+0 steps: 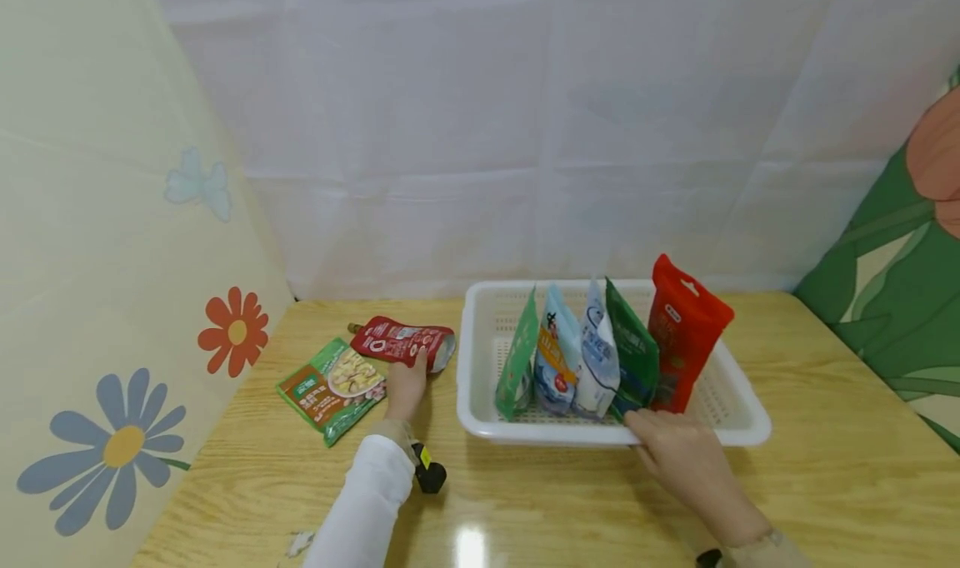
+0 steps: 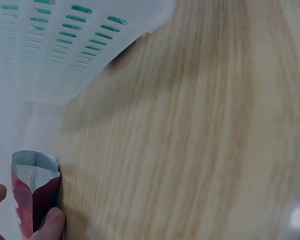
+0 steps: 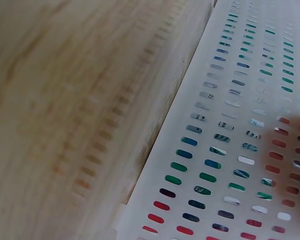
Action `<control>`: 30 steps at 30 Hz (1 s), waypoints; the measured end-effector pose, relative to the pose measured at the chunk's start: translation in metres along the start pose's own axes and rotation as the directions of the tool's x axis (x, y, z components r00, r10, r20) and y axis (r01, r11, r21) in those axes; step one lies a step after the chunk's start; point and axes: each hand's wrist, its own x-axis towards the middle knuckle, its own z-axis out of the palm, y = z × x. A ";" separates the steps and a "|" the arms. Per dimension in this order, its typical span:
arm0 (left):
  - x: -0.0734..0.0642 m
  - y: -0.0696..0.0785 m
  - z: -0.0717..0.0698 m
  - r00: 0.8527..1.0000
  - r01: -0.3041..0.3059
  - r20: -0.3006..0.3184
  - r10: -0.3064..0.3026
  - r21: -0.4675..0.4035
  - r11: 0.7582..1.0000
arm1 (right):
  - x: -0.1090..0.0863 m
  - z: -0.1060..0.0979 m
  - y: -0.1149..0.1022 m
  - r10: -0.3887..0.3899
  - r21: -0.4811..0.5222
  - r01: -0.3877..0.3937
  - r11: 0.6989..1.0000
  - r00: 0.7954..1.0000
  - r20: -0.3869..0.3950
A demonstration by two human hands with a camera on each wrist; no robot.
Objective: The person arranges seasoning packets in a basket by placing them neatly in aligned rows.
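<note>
My left hand (image 1: 407, 385) grips the silver base end of a red spout pouch (image 1: 393, 340), which lies on the table left of the basket. In the left wrist view, a thumb and fingers sit on either side of this pouch (image 2: 25, 200). A green and brown food packet (image 1: 330, 385) lies flat beside that hand. At the front rim of a white plastic basket (image 1: 540, 435), my right hand (image 1: 678, 451) holds on with its fingers over the edge. The right wrist view shows the basket's slotted wall (image 3: 225, 165) up close.
Inside the basket stand a light green packet (image 1: 517, 368), a blue and orange pouch (image 1: 555, 356), a pale white-blue pouch (image 1: 597, 360), a dark green packet (image 1: 632, 347) and a tall red packet (image 1: 682, 335). A white cloth wall (image 1: 465, 135) rises behind the wooden table (image 1: 540, 501).
</note>
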 end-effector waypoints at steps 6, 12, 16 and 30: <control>0.010 -0.012 0.013 0.998 -0.011 0.069 0.012 -0.014 1.000 | 0.000 -0.001 0.000 0.006 -0.001 -0.006 1.000 1.000 0.020; 0.001 0.001 0.005 0.998 -0.058 0.032 0.059 -0.036 0.998 | 0.000 -0.001 0.000 0.008 0.001 -0.008 1.000 1.000 0.021; 0.008 -0.007 0.014 0.999 -0.050 -0.021 0.050 -0.012 0.999 | 0.000 -0.001 0.000 0.007 0.005 -0.007 1.000 1.000 0.007; -0.014 0.024 -0.013 0.992 0.081 0.103 -0.067 -0.141 0.987 | 0.001 0.000 -0.001 -0.001 0.011 0.001 1.000 1.000 -0.019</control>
